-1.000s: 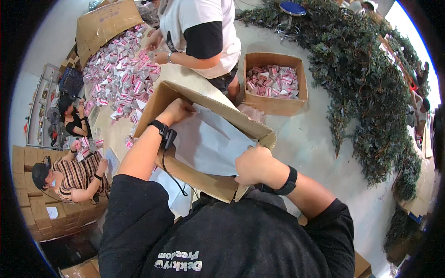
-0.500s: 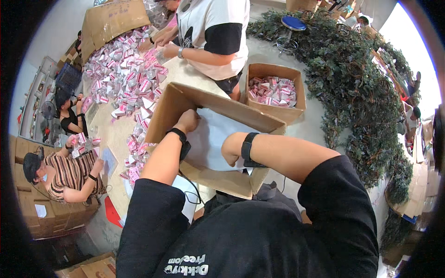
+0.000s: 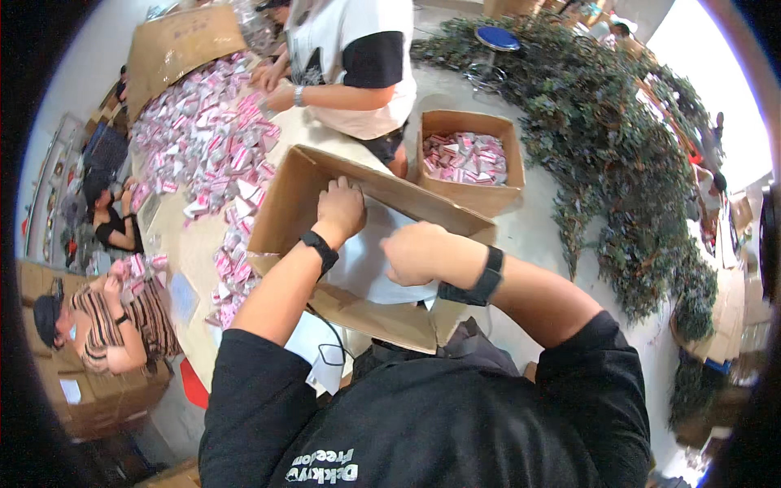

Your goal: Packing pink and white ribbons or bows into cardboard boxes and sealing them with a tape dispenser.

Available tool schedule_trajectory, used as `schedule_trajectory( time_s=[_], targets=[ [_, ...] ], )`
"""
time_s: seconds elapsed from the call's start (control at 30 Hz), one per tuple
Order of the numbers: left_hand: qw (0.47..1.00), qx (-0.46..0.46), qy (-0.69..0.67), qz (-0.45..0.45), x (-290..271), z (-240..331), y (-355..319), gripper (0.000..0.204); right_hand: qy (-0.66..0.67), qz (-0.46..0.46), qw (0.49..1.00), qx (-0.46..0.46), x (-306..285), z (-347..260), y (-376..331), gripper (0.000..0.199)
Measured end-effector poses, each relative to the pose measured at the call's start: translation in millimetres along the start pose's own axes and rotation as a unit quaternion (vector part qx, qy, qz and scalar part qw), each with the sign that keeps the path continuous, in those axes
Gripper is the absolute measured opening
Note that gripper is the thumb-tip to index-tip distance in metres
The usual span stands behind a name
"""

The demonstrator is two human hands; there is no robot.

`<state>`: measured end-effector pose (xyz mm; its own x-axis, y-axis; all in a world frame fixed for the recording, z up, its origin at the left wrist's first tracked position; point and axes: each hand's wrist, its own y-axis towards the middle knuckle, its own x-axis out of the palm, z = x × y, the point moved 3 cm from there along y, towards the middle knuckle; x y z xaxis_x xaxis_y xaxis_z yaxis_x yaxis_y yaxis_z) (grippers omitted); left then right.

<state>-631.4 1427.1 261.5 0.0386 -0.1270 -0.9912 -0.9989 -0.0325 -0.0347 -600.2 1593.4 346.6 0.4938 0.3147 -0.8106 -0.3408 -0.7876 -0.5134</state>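
Observation:
An open cardboard box (image 3: 285,203) stands on the table edge in front of me, with a white liner sheet (image 3: 366,268) inside it. My left hand (image 3: 342,207) presses down inside the box against the far wall, fingers curled on the white sheet. My right hand (image 3: 411,252) is curled into a fist over the sheet near the middle of the box. Both wrists wear black bands.
A heap of small pink and white packets (image 3: 195,146) covers the table (image 3: 183,252). A person in a white and black shirt (image 3: 350,57) sorts packets opposite. A second carton of packets (image 3: 472,154) sits on the floor. Green foliage (image 3: 618,163) fills the right. Two people sit at the left.
Both my hands have moved deeper into the box and closer together over the white sheet. My head has shifted, so the box looks nearer and more central.

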Motion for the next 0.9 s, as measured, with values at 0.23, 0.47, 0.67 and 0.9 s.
schedule_trajectory(
  time_s=[0.23,0.47,0.67,0.9],
  targets=[
    [0.865,0.244,-0.126,-0.420,93,17,17,0.052,-0.021,0.149,0.984,0.093,57,39,-66,0.025],
    [0.809,0.568,0.006,-0.150,74,55,48,0.048,0.108,0.514,0.847,0.087,101,35,-35,0.019],
    [0.679,0.719,0.063,-0.135,69,76,39,0.044,0.042,0.676,0.727,-0.116,74,49,-50,0.025],
    [0.805,0.593,-0.018,0.027,56,58,45,0.040,0.032,0.457,0.888,-0.030,90,40,-17,0.022]
  ],
)
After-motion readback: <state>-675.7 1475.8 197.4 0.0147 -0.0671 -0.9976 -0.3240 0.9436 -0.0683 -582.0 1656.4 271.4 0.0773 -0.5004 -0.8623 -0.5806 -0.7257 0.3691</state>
